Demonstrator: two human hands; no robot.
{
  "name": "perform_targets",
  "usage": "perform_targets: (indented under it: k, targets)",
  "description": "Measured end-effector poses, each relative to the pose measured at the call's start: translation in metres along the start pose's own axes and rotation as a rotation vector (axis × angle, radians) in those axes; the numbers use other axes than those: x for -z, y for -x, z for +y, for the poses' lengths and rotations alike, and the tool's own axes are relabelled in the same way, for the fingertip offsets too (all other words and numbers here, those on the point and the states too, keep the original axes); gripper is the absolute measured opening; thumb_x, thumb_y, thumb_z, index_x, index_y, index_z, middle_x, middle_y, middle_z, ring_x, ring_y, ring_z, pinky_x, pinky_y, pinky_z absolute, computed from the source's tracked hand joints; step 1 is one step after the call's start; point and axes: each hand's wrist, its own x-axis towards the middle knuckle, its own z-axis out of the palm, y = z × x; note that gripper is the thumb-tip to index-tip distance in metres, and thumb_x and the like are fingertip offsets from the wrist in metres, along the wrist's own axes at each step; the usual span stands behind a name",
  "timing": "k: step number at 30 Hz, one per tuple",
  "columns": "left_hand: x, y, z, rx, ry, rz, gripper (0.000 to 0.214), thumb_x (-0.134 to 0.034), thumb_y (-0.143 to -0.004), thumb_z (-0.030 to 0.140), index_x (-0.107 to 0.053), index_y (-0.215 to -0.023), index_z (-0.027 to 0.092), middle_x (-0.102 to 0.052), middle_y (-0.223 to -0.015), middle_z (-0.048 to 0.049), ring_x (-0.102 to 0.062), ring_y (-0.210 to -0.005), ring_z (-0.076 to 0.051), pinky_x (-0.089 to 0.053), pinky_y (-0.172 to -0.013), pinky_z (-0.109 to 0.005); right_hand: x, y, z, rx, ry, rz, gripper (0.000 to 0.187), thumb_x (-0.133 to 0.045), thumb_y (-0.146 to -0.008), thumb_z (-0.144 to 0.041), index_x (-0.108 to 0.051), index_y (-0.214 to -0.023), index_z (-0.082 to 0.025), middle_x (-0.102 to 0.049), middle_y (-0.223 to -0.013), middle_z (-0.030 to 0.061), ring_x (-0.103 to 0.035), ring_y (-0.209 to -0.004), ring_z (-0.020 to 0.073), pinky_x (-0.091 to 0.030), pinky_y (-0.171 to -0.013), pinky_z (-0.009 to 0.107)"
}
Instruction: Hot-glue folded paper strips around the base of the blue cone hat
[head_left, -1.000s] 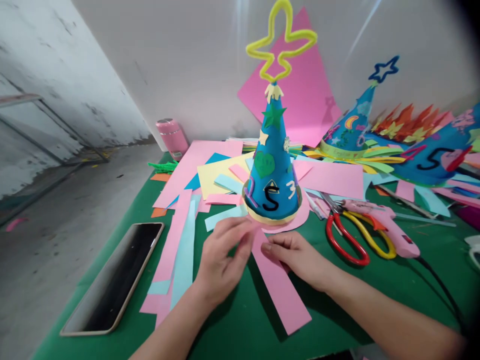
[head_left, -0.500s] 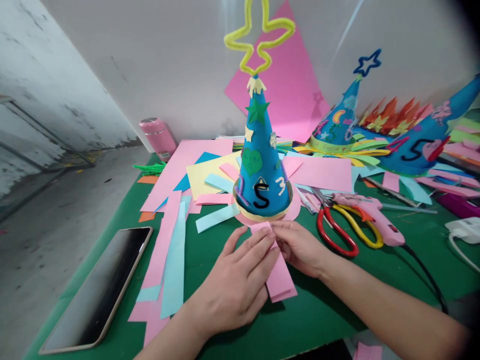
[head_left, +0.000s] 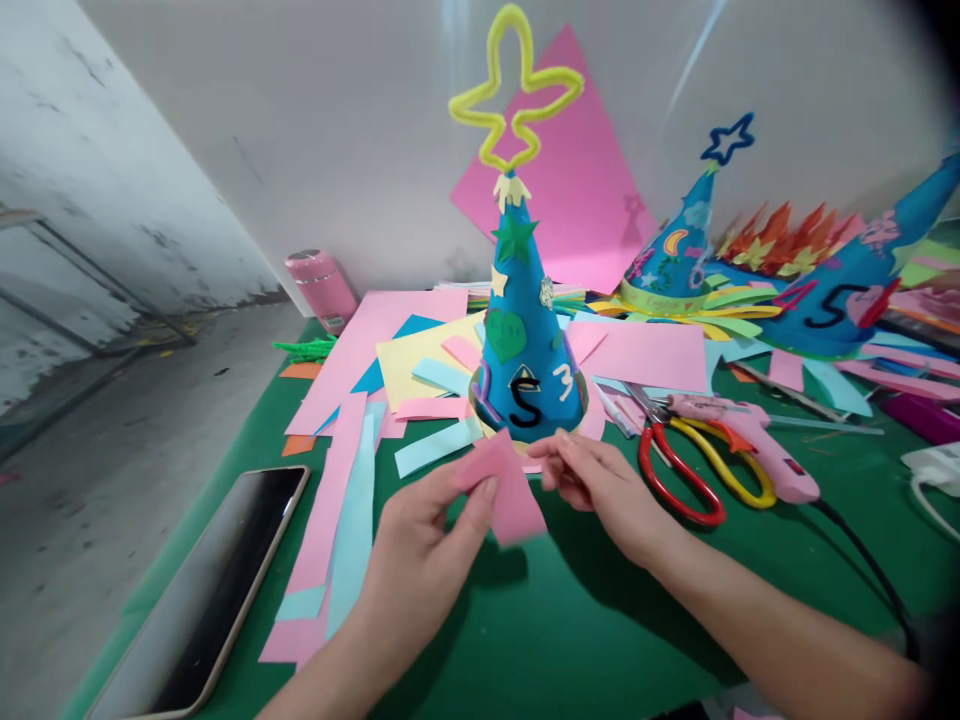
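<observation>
My left hand (head_left: pixel 442 520) pinches a pink paper strip (head_left: pixel 516 495) between thumb and fingers, raised over the green table. The strip's lower end is slightly blurred. Just right of it, my right hand (head_left: pixel 604 490) hovers with loosely bent fingers, apart from the paper and with nothing visible in it. Behind both hands stands a blue cone party hat (head_left: pixel 529 350), upright on a round pink base (head_left: pixel 595 415) with paper strips around it. The hat carries a green star, a green heart, a black S, a white 3 and a yellow pipe-cleaner star (head_left: pixel 517 90) on top.
Red-and-yellow-handled scissors (head_left: pixel 679 485) and a pink glue gun (head_left: pixel 772 455) lie at right. A phone (head_left: pixel 217 590) and paper strips (head_left: pixel 349 540) lie at left. A pink bottle (head_left: pixel 322 290) and more decorated hats (head_left: pixel 675 250) stand farther back on the green table (head_left: pixel 585 650).
The pink strip, earlier lying folded under both hands, is now lifted in my left hand and shifted left. My right hand has come away from it.
</observation>
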Motion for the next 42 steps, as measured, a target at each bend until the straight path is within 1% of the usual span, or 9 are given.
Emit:
perform_targets:
  k: [1, 3, 6, 9, 14, 21, 30, 37, 42]
  targets:
    - [0.0, -0.002, 0.001, 0.169, 0.156, -0.064, 0.022, -0.049, -0.082, 0.024, -0.066, -0.093, 0.016, -0.068, -0.083, -0.0041, -0.06, -0.079, -0.02, -0.046, -0.07, -0.028, 0.001, 0.001, -0.002, 0.058, 0.047, 0.03, 0.035, -0.047, -0.082, -0.045, -0.062, -0.083, -0.014, -0.047, -0.06, -0.0026, -0.034, -0.047, 0.0048, -0.02, -0.042, 0.02]
    - [-0.003, -0.005, -0.003, 0.381, 0.431, -0.207, 0.023, -0.052, -0.081, 0.028, -0.068, -0.09, 0.014, -0.068, -0.079, -0.0046, -0.059, -0.076, -0.018, -0.044, -0.07, -0.027, 0.001, 0.004, -0.004, 0.113, 0.106, 0.032, 0.032, -0.045, -0.084, -0.044, -0.06, -0.083, -0.016, -0.042, -0.061, -0.0032, -0.033, -0.05, 0.0058, -0.023, -0.044, 0.02]
    - [-0.011, -0.005, -0.02, 0.486, 0.638, -0.297, 0.021, -0.059, -0.077, 0.028, -0.069, -0.087, 0.012, -0.066, -0.076, -0.0052, -0.055, -0.074, -0.016, -0.041, -0.071, -0.026, -0.001, 0.007, -0.005, 0.105, 0.179, -0.064, 0.024, -0.048, -0.084, -0.04, -0.056, -0.087, -0.018, -0.044, -0.068, -0.0024, -0.037, -0.058, 0.0074, -0.029, -0.05, 0.02]
    - [-0.017, -0.004, -0.031, 0.501, 0.685, -0.327, 0.022, -0.061, -0.076, 0.03, -0.069, -0.085, 0.011, -0.064, -0.073, -0.0045, -0.052, -0.071, -0.014, -0.038, -0.068, -0.025, -0.004, 0.007, -0.003, 0.088, 0.26, -0.148, 0.021, -0.051, -0.082, -0.038, -0.053, -0.083, -0.017, -0.045, -0.071, -0.0016, -0.039, -0.064, 0.0092, -0.033, -0.056, 0.022]
    - [-0.016, 0.0, -0.033, 0.5, 0.687, -0.37, 0.021, -0.063, -0.074, 0.03, -0.069, -0.082, 0.011, -0.061, -0.07, -0.0029, -0.049, -0.067, -0.012, -0.036, -0.066, -0.024, -0.008, 0.002, 0.004, 0.108, 0.332, -0.18, 0.025, -0.053, -0.08, -0.033, -0.048, -0.063, -0.015, -0.039, -0.059, -0.0042, -0.033, -0.056, 0.0076, -0.029, -0.05, 0.021]
    - [-0.015, 0.003, -0.04, 0.54, 0.803, -0.28, 0.028, -0.056, -0.079, 0.036, -0.063, -0.067, 0.011, -0.05, -0.061, 0.0, -0.044, -0.064, -0.012, -0.036, -0.068, -0.027, -0.005, 0.0, 0.008, 0.034, 0.275, -0.159, 0.022, -0.056, -0.078, -0.034, -0.053, -0.069, -0.014, -0.043, -0.062, -0.0031, -0.035, -0.057, 0.008, -0.03, -0.051, 0.022]
    - [-0.016, 0.005, -0.042, 0.529, 0.667, -0.3, 0.035, -0.051, -0.08, 0.042, -0.052, -0.061, 0.012, -0.033, -0.059, 0.004, -0.025, -0.058, -0.009, -0.025, -0.054, -0.022, -0.009, 0.002, 0.007, -0.007, 0.154, -0.148, 0.021, -0.06, -0.075, -0.028, -0.048, -0.063, -0.015, -0.041, -0.058, -0.0055, -0.034, -0.054, 0.0061, -0.029, -0.05, 0.019]
    - [-0.014, 0.002, -0.036, 0.518, 0.645, -0.279, 0.036, -0.054, -0.076, 0.045, -0.06, -0.062, 0.013, -0.047, -0.058, 0.0009, -0.04, -0.06, -0.012, -0.033, -0.059, -0.024, -0.008, 0.001, 0.009, -0.006, 0.197, -0.138, 0.021, -0.062, -0.074, -0.03, -0.049, -0.065, -0.016, -0.039, -0.058, -0.0062, -0.033, -0.054, 0.0058, -0.028, -0.049, 0.019]
    - [-0.015, 0.002, -0.034, 0.499, 0.613, -0.286, 0.03, -0.057, -0.075, 0.041, -0.061, -0.068, 0.012, -0.05, -0.062, 0.0005, -0.039, -0.061, -0.011, -0.033, -0.059, -0.023, -0.008, 0.001, 0.008, 0.006, 0.186, -0.136, 0.021, -0.062, -0.074, -0.031, -0.049, -0.065, -0.016, -0.039, -0.059, -0.006, -0.034, -0.054, 0.0063, -0.028, -0.049, 0.019]
